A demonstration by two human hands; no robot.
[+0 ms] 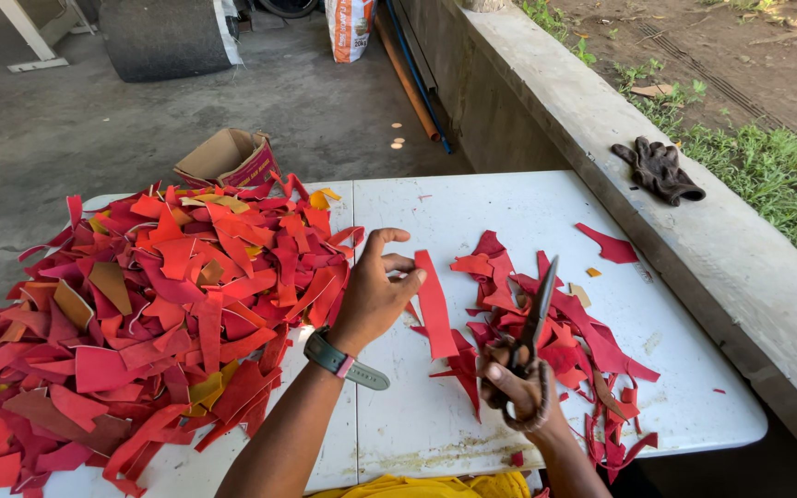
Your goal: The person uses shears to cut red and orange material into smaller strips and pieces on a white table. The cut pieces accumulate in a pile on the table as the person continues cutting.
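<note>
On the white table the left hand pinches a long red strip between thumb and fingers, holding it upright just left of the smaller heap of red scraps. The right hand has its fingers closed through the handles of dark scissors, blades together and pointing away over that heap. Judging by the heaps, much is left: a far larger pile of red and tan pieces covers the table's left side.
</note>
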